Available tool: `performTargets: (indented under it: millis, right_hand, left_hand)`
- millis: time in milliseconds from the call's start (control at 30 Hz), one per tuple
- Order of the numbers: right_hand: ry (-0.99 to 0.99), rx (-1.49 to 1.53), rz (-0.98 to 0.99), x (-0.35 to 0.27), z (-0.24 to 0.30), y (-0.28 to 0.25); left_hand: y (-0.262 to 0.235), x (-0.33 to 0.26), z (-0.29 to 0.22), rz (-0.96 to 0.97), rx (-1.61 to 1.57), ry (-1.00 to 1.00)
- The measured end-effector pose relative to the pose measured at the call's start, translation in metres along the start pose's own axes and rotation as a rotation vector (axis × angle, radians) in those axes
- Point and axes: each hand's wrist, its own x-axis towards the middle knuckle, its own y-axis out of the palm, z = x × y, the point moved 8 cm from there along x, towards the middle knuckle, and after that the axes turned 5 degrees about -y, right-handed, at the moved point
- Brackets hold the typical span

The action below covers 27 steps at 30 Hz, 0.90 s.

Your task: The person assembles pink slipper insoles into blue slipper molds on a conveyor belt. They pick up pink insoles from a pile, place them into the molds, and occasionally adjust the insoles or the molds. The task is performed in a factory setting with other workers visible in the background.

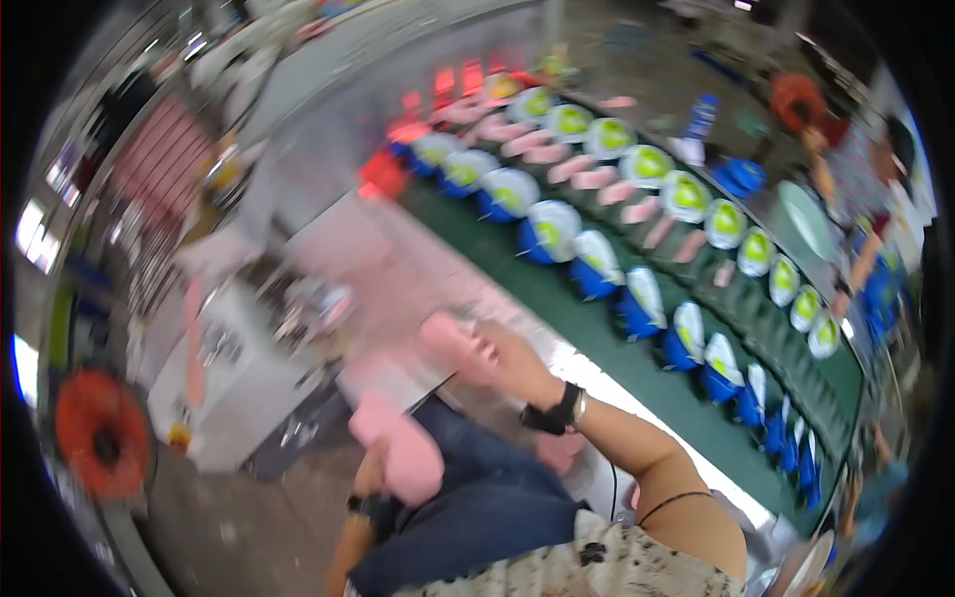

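Right hand [502,353] closed on a soft pink pad [453,338]; left hand [373,478] grips a rounded pink pad [403,453]; picture blurred.

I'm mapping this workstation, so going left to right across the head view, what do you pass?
Orange fan → white machine → left hand holding a pink piece → right hand holding another pink piece → green conveyor belt with blue-and-white items

A factory assembly line: a long green conveyor belt [557,298] carries rows of blue shoes [595,267] and pink insoles [595,179].
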Motion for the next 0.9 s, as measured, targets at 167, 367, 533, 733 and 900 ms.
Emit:
performTargets:
  millis: [167,367,533,733,900]
  right_hand:
    - [-0.167,-0.016,0.183,-0.039,0.088,0.123]
    - [0.061,0.34,0.37,-0.048,0.085,0.168]
    - [0.099,0.479,0.412,-0.052,0.076,0.179]
    - [0.285,0.6,0.473,-0.053,0.049,0.178]
    - [0.258,0.324,0.325,-0.009,0.005,0.171]
  left_hand:
    - [-0.047,0.028,-0.156,0.056,-1.529,-0.44]
    - [-0.068,0.006,-0.158,-0.04,-1.624,-0.491]
    - [-0.066,-0.002,-0.149,-0.021,-1.634,-0.495]
    - [-0.061,-0.014,-0.14,0.04,-1.583,-0.605]
    - [-0.045,-0.03,-0.119,0.044,-1.488,-0.689]
